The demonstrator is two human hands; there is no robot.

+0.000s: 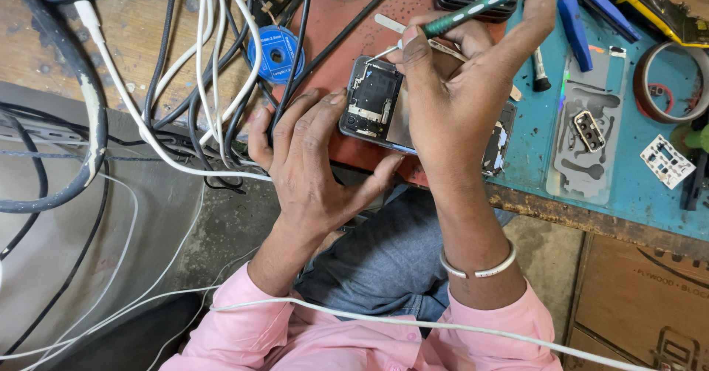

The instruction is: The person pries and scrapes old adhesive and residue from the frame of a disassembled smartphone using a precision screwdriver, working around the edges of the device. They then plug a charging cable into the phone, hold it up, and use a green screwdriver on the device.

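Opened phone (377,105): back cover off, dark inner plates and boards exposed; lies on the reddish-brown mat (347,24) at the near edge of the worktop (140,31), partly under the right hand.
Left hand (310,164): fingers (295,116) spread loosely and curled against the phone's left edge and near corner, thumb under its lower rim, steadying it; no closed grip on anything else.
Right hand (458,90): fingers closed round a screwdriver, palm over the phone's right half; silver bangle (480,267) on the wrist.
Screwdriver (465,12): green-and-black handle, thin metal shaft, tip resting at the phone's upper corner.
Solder-wick spool (277,53): small round blue reel with a circular label, on the worktop just left of the phone, among cables.
Cables (214,83): black and white leads bunched at the left, trailing over the worktop edge.
Blue mat (628,186): right part of the worktop, worn near edge.
Grey back cover (587,134): flat on the blue mat, a small rectangular camera frame lying on it.
Tape roll (668,83): brownish ring, far right on the blue mat.
White perforated card (667,161): small square, below the tape roll.
Blue-handled cutters (583,16): top right, beside a yellow-and-black tool (650,1).
Cardboard box (642,304): brown, dark printing, lower right beneath the worktop.
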